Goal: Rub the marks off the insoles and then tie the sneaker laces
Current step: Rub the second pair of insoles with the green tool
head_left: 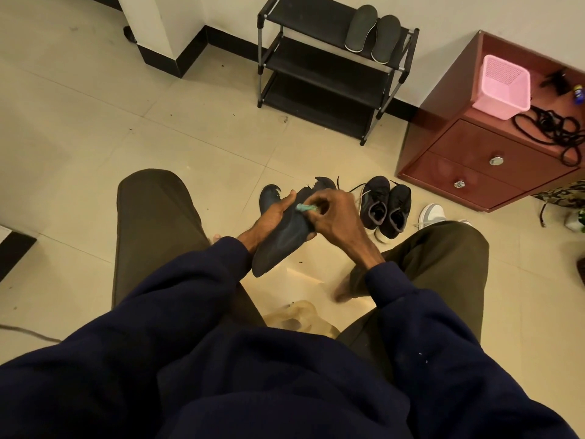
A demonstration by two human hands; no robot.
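Observation:
I sit with my knees apart above a tiled floor. My left hand (pixel 273 217) holds a dark insole (pixel 285 240) from beneath, thumb on its upper face. A second dark insole (pixel 268 198) shows behind that hand. My right hand (pixel 335 217) pinches a small teal eraser (pixel 304 208) against the held insole's front part. A pair of dark sneakers (pixel 384 207) stands on the floor to the right of my hands, laces loose.
A black shoe rack (pixel 329 74) with a pair of grey slippers (pixel 372 33) stands by the far wall. A red-brown drawer cabinet (pixel 493 160) at right carries a pink basket (pixel 503 87) and black cords (pixel 550 128). A white shoe (pixel 433 213) lies by my right knee.

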